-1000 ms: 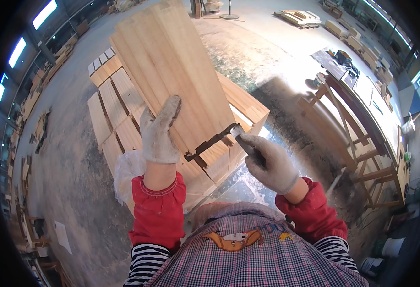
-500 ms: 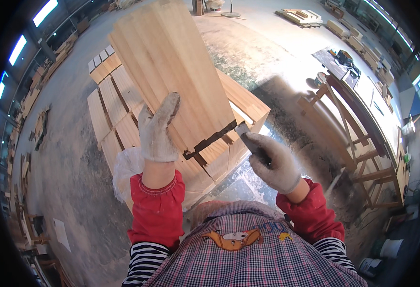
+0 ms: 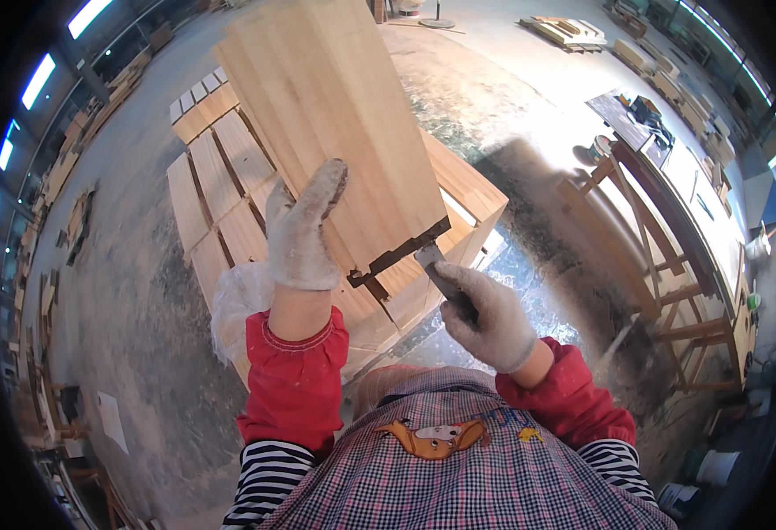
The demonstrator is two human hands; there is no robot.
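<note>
A broad, pale wooden panel (image 3: 344, 115) is tilted up over a stack of boards. My left hand (image 3: 306, 230), in a whitish work glove, grips its left edge, thumb on the upper face and the other fingers hidden behind. Along the panel's near end runs a dark, uneven strip (image 3: 398, 254) with a stepped outline. My gloved right hand (image 3: 491, 320) is closed round a flat grey hand tool (image 3: 445, 281), whose exact kind I cannot make out. The tool's pale tip lies close to the strip, right of its middle; whether they touch I cannot tell.
Beneath the panel stands the stack of wooden boards (image 3: 229, 150), with clear plastic wrap (image 3: 239, 309) at its left side. To the right is a wooden-framed workbench (image 3: 670, 247) with tools on it. More timber (image 3: 564, 34) lies on the floor farther off.
My right hand and the tool have moved left and slightly nearer to me, from the panel's right corner along its near end. My left hand keeps its grip on the panel.
</note>
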